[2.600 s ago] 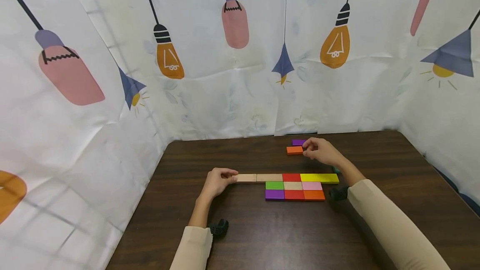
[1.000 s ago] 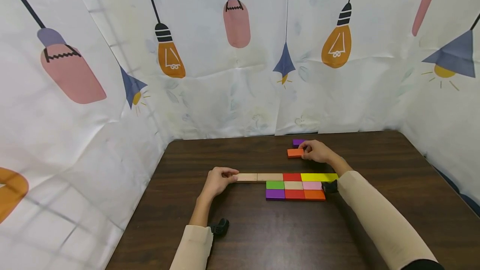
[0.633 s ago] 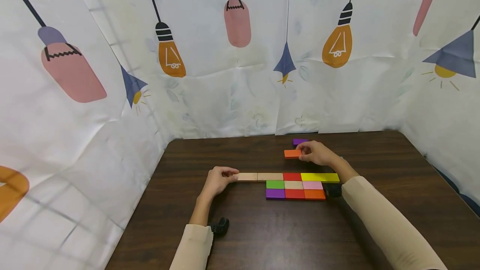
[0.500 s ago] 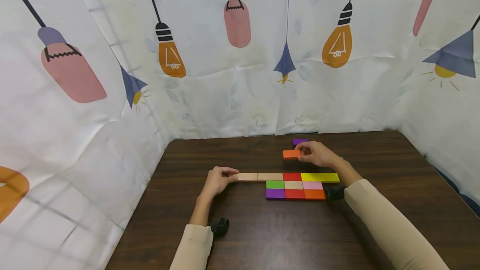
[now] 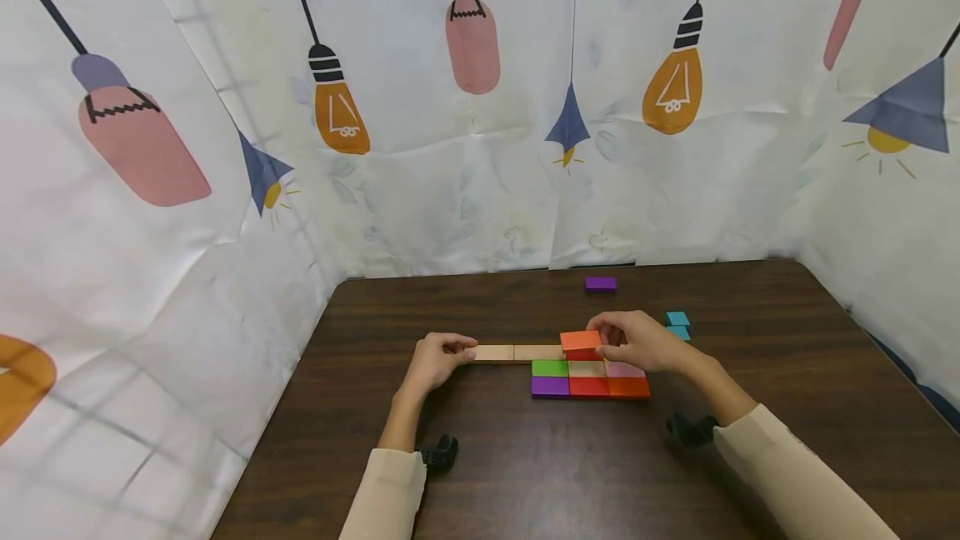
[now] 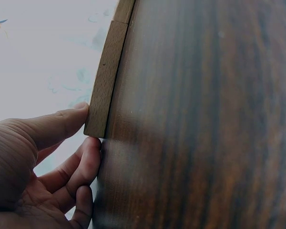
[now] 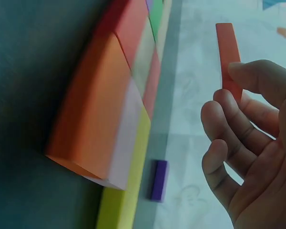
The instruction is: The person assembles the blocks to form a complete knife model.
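Note:
In the head view, my right hand (image 5: 641, 342) pinches an orange wooden block (image 5: 580, 341) between thumb and fingers, raised over the back row. The right wrist view shows this orange block (image 7: 228, 45) sticking out past the thumb. My left hand (image 5: 437, 365) is at the left end of the back row, its thumb and curled fingers on the end of a plain wooden block (image 5: 492, 353). Against that row lie flat coloured blocks, among them a green block (image 5: 550, 368) and a purple block (image 5: 551, 388). The raised block and right hand hide the row's red and yellow blocks in the head view.
A lone purple block (image 5: 600, 284) lies near the back edge of the dark wooden table (image 5: 495, 465). Two light blue blocks, one a blue block (image 5: 677, 318), lie behind the right wrist. A printed curtain (image 5: 480, 182) surrounds the table.
My right hand has picked up the orange block from beside the far purple one and brought it nearer, over the row. The light blue blocks are now uncovered. The left hand stays put.

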Available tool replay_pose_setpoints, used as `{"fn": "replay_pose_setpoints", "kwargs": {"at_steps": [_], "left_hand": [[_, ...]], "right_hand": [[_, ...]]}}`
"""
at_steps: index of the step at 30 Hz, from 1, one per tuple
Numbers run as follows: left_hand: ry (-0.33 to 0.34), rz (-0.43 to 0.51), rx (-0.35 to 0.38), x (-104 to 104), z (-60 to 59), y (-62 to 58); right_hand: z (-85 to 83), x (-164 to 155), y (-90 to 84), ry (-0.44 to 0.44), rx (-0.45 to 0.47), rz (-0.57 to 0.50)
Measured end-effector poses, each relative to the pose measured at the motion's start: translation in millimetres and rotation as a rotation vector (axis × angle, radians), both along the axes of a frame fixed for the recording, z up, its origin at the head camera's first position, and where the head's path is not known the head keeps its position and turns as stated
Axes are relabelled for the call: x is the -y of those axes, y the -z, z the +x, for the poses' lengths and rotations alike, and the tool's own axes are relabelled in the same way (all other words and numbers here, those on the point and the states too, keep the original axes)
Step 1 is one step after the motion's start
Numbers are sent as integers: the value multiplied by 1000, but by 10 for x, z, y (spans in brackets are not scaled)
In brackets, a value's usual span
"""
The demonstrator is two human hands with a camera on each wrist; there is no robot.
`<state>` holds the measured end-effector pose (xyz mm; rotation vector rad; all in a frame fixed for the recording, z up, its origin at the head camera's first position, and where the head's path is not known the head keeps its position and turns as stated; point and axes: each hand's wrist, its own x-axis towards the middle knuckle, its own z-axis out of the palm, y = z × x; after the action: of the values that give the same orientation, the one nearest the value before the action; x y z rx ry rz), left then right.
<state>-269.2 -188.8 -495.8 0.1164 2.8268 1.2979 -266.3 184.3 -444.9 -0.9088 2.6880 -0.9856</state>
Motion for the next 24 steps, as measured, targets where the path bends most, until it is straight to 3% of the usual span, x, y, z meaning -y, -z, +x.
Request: {"fn": "replay_pose_setpoints", "kwargs": {"at_steps": [14,24], "left_hand": [[-11,-16,-9,-12,-6,8],[-10,-16,-20,-12,-9,2]], "right_hand": [[409,137,129,-31,44,56],[554,258,285,-41,6,99]]}}
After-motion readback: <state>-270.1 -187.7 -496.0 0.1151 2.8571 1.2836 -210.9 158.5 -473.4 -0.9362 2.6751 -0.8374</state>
